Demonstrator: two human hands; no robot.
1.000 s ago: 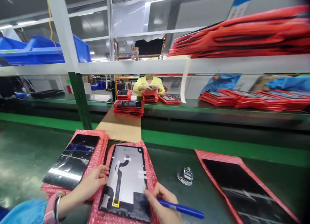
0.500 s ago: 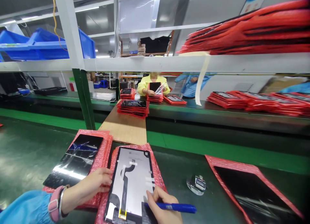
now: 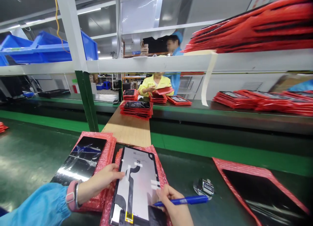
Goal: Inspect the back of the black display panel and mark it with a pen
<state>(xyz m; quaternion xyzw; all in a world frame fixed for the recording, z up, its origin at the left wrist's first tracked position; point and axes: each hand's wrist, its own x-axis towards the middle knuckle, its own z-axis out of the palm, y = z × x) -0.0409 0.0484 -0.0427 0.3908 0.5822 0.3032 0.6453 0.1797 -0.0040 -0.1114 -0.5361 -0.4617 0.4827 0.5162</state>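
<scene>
A tablet-sized display panel (image 3: 144, 183) lies on red bubble wrap in front of me, its pale back upward, with a dark flex cable and strips of tape. My left hand (image 3: 105, 178) is at its left edge, thumb over the panel and fingers along the side; their tips are partly hidden. A blue pen (image 3: 189, 200) is held in my right hand (image 3: 174, 206), which rests over the panel's lower right. The pen's tip points left, above the panel's surface.
Left of me lies a glossy black panel (image 3: 84, 157) on red bubble bags. To the right are a metal tally counter (image 3: 204, 188) and another black panel (image 3: 264, 193) on red wrap. A wooden board (image 3: 129, 131) bears stacked panels. Across it, a person in yellow (image 3: 146, 84) handles a red bag.
My left hand has moved up the panel's edge, its thumb now over the panel. My right hand and pen have shifted slightly up and right. The person in yellow now handles a red bag.
</scene>
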